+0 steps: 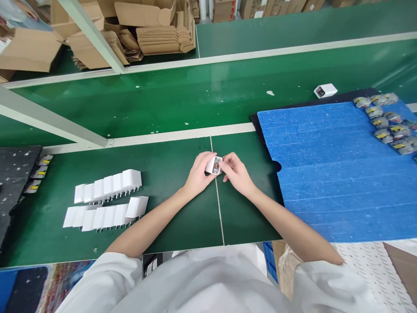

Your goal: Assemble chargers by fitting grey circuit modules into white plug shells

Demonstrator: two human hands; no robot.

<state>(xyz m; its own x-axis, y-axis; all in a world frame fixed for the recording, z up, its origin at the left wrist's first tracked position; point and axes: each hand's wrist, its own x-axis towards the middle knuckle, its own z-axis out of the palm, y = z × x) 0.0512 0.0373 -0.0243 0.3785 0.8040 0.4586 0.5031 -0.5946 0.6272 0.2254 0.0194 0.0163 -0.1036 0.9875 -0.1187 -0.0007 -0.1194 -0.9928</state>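
Head view: the left hand [198,171] is gripping a white housing [210,167] over the green bench [185,228], while the right hand [238,174] is curling its fingers at the open end; whether they are pinching anything inside, I cannot tell. From there, two rows of white casings [108,186] are resting between eight and nine o'clock, a blue board [329,169] is lying at three.

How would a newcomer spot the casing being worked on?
On the green bench, look between the two rows of white casings at left and the blue sheet at right. Near the middle, over the pale seam, the left hand grips one white casing, with the right hand at its open end. Only this casing is held; the rows rest on the bench.
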